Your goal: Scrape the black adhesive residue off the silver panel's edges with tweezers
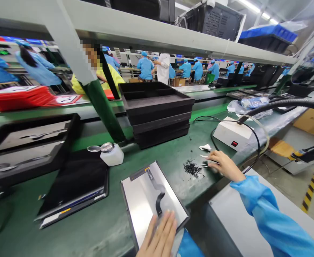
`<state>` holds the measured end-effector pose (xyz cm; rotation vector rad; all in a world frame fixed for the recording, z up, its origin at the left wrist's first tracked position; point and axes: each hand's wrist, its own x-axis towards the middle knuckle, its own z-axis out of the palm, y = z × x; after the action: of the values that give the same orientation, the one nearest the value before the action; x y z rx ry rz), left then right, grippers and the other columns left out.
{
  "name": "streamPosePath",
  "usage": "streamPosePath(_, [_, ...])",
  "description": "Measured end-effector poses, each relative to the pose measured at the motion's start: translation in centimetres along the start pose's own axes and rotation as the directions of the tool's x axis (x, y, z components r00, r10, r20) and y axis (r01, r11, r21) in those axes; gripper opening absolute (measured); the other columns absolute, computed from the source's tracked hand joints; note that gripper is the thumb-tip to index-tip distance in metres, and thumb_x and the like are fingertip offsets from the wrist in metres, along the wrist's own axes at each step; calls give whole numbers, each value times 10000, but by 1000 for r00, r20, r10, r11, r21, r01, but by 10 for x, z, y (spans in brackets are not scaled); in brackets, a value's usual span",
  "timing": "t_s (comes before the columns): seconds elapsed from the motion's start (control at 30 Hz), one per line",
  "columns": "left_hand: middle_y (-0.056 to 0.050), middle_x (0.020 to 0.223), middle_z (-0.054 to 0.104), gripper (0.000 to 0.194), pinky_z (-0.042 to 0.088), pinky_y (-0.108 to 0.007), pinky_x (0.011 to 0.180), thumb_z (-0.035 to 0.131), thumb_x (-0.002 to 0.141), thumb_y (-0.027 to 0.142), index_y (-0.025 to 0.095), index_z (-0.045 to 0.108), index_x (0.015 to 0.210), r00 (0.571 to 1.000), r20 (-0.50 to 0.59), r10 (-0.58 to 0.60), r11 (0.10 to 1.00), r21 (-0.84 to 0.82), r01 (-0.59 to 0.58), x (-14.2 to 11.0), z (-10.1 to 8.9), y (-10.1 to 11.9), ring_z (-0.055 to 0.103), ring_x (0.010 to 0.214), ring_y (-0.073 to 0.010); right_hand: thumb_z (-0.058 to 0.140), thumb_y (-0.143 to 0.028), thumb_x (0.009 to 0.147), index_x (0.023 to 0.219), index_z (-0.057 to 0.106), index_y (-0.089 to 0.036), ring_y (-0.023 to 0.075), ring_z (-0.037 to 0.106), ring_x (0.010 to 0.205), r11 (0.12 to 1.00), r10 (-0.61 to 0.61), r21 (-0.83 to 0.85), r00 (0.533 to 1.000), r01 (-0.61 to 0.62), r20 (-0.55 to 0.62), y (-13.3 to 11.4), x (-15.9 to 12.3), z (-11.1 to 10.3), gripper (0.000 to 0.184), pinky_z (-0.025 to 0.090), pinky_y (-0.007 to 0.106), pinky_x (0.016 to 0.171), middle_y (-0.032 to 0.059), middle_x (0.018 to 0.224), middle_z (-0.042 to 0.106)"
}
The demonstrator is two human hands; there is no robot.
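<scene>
My left hand (160,233) lies flat, fingers stretched out, on the lower end of a display panel (139,203) with a silvery back. A black flex cable (158,189) runs down the panel, its lower end close to my fingertips. Over at the right, my right hand (225,165) is closed on metal tweezers (205,165). The tips of the tweezers reach the edge of a pile of small black scraps (191,168) on the green bench. Just above these fingers is a crumpled white piece (205,147).
Stacked black trays (159,119) stand behind the panel. A white pump bottle (112,155) with its lid raised is near more panels (73,182). At right sit a white box (234,134) with a red switch and a black hose (288,103). A shelf beam (146,32) crosses overhead.
</scene>
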<state>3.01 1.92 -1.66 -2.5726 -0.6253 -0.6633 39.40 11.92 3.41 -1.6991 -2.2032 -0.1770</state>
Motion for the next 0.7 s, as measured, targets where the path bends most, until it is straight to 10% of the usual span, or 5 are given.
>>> streamPosePath(0.4, [-132, 1383, 589, 501, 418, -396, 1132, 329, 932, -12, 35, 468, 1411, 998, -13, -58, 998, -33, 58, 5, 8, 9, 482, 1357, -237, 254, -389, 1044, 868, 573, -220, 238, 636, 652, 988, 123, -75, 981, -135, -149, -27, -26, -23, 402, 462, 324, 574, 82, 724, 649])
streamPosePath(0.7, [-150, 1378, 590, 523, 462, -359, 1090, 344, 886, -45, 41, 508, 1375, 989, -62, -132, 990, -52, 129, 14, 22, 20, 528, 1319, -241, 357, -390, 1045, 1096, 599, -293, 173, 762, 748, 920, 264, 323, 961, -224, -87, -139, -113, -22, 265, 574, 220, 627, -12, 912, 776])
